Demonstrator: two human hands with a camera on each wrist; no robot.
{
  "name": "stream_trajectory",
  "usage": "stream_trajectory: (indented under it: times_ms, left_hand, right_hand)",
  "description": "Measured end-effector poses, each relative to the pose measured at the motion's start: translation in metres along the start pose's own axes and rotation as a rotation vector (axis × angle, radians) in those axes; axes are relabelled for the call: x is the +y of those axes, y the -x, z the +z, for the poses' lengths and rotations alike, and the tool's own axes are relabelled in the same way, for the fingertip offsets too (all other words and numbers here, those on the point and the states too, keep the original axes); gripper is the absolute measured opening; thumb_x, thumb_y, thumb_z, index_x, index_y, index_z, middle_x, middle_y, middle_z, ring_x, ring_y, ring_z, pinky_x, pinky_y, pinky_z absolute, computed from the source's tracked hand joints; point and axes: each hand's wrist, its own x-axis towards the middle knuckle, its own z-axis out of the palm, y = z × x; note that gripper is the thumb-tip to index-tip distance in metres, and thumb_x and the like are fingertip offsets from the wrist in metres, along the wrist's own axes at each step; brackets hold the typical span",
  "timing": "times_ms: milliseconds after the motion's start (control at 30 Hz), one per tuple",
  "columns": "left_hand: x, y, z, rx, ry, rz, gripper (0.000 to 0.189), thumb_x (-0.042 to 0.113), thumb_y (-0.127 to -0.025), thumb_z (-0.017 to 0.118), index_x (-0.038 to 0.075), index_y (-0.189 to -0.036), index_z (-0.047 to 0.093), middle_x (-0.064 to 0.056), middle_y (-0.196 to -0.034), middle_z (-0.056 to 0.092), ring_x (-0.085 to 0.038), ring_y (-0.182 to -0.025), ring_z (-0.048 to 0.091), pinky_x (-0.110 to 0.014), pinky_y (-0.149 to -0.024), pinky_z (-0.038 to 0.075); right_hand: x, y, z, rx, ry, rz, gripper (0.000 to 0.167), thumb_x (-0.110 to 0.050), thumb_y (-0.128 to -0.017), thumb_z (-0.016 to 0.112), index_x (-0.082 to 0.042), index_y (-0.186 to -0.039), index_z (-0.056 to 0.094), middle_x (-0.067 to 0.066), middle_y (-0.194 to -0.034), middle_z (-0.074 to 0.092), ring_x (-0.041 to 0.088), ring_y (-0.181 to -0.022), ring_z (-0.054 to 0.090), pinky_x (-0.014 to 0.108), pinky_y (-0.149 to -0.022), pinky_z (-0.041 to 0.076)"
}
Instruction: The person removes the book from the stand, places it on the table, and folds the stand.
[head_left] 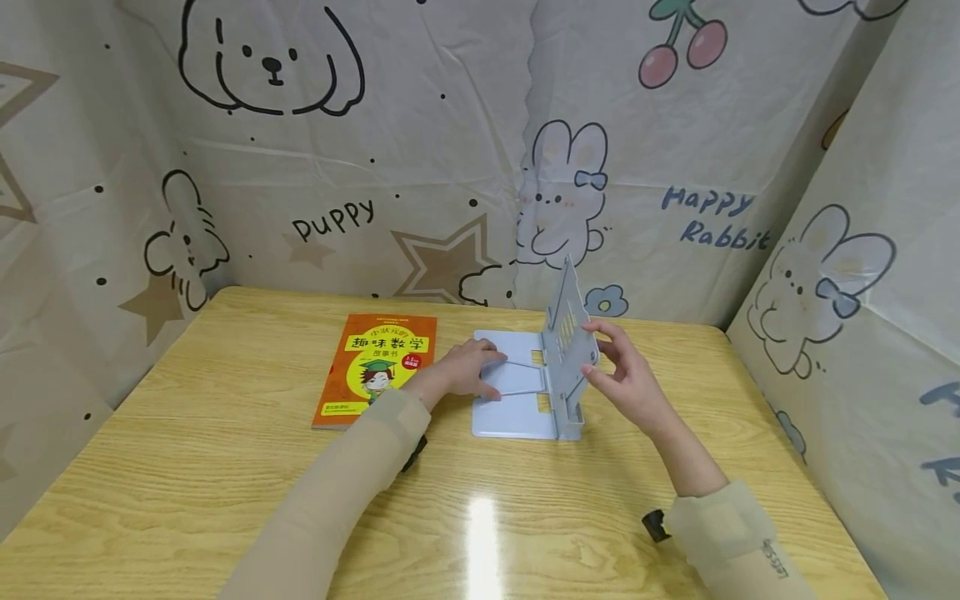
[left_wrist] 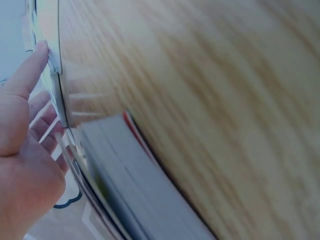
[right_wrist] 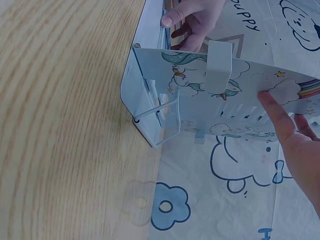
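Note:
A pale metal book stand stands on the table, its flat base to the left and its slotted panel upright at the right. My left hand rests on the base, thumb and fingers spread on either side of a wire bracket. At the panel's upper near corner, my right hand grips the edge. The right wrist view shows unicorn and rainbow prints on the panel, with a finger on that face and a wire support behind the base.
An orange book with a cartoon cover lies left of the stand, under the left forearm's far side. Printed fabric hangs behind the wooden table and along both sides.

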Motion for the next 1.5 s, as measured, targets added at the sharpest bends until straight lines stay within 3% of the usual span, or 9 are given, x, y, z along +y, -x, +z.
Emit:
stream_trajectory:
  times_ms: [433,700,933,1133,1300,1500]
  left_hand:
    - [0.001,0.004,-0.001,0.000,0.011,-0.011,0.073,0.046,-0.081,0.070,0.021,-0.144,0.041,-0.005,-0.148,0.035,-0.025,-0.135,0.032,-0.042,-0.113,0.026]
    - [0.007,0.007,-0.012,0.133,0.115,0.011,0.076,0.040,-0.083,0.071,0.014,-0.145,0.037,-0.012,-0.151,0.030,-0.029,-0.139,0.027,-0.049,-0.114,0.022]
    - [0.034,0.017,-0.037,0.230,0.142,0.025,0.075,0.041,-0.085,0.068,0.016,-0.147,0.034,-0.010,-0.151,0.031,-0.028,-0.138,0.029,-0.047,-0.113,0.027]
    - [0.064,0.029,-0.055,0.293,0.127,0.029,0.073,0.043,-0.087,0.064,0.018,-0.148,0.032,-0.011,-0.149,0.035,-0.028,-0.136,0.034,-0.047,-0.110,0.032]
    - [0.085,0.037,-0.062,0.331,0.147,0.056,0.067,0.038,-0.090,0.062,0.015,-0.146,0.035,-0.009,-0.146,0.040,-0.026,-0.133,0.039,-0.045,-0.108,0.035]
    - [0.100,0.045,-0.069,0.349,0.276,0.081,0.061,0.037,-0.094,0.056,0.013,-0.146,0.035,-0.007,-0.147,0.038,-0.024,-0.134,0.038,-0.045,-0.107,0.036]
  right_hand:
    - [0.001,0.000,0.000,0.001,0.000,0.003,0.051,0.000,-0.092,0.055,-0.007,-0.138,0.035,0.012,-0.152,0.023,0.042,-0.129,0.037,0.018,-0.083,0.051]
    - [0.001,-0.002,0.001,-0.001,0.010,0.005,0.054,-0.001,-0.091,0.057,-0.010,-0.139,0.035,0.009,-0.152,0.023,0.041,-0.128,0.037,0.022,-0.081,0.053]
    - [-0.001,-0.003,0.003,-0.009,0.021,0.006,0.060,-0.002,-0.091,0.057,-0.014,-0.144,0.031,0.011,-0.152,0.024,0.041,-0.128,0.038,0.023,-0.082,0.052]
    - [-0.001,-0.004,0.004,-0.001,-0.022,0.026,0.078,-0.001,-0.090,0.058,-0.021,-0.151,0.015,0.017,-0.149,0.027,0.039,-0.128,0.037,0.024,-0.084,0.051]
    - [-0.002,-0.004,0.004,0.001,0.014,0.054,0.069,-0.006,-0.091,0.060,-0.015,-0.148,0.023,0.013,-0.150,0.027,0.037,-0.128,0.038,0.031,-0.087,0.052]
    - [-0.003,-0.006,0.009,-0.016,0.011,0.050,0.062,-0.007,-0.091,0.061,-0.012,-0.145,0.031,0.008,-0.150,0.030,0.035,-0.130,0.039,0.032,-0.087,0.052]
